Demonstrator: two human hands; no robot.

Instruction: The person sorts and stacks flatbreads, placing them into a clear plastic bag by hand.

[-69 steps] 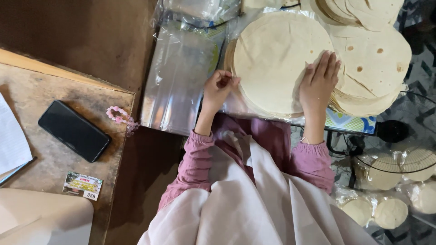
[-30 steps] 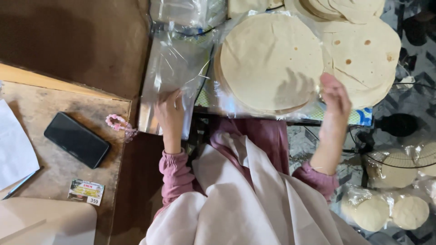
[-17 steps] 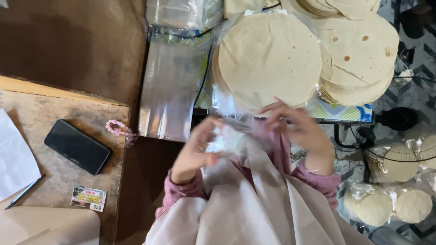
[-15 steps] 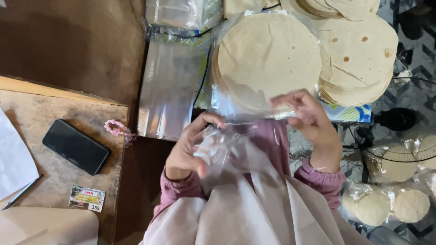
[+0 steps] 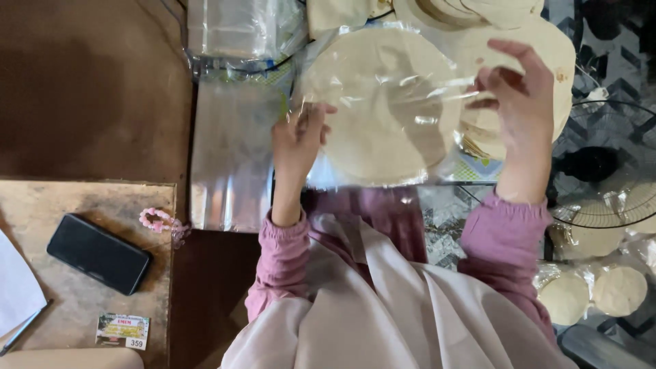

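Head view: clear plastic bag [image 5: 389, 102] stretched between left hand [image 5: 298, 140], right hand [image 5: 519, 89].

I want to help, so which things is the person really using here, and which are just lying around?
In use:
- left hand and right hand, holding up a clear plastic bag
- stack of round flatbreads behind it
- pile of clear bags

Lying about:
- black phone
- pink bead bracelet
- small printed card
- white paper

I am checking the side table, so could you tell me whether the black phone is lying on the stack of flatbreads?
No, the black phone lies on the wooden side table, well apart from the stack of flatbreads.
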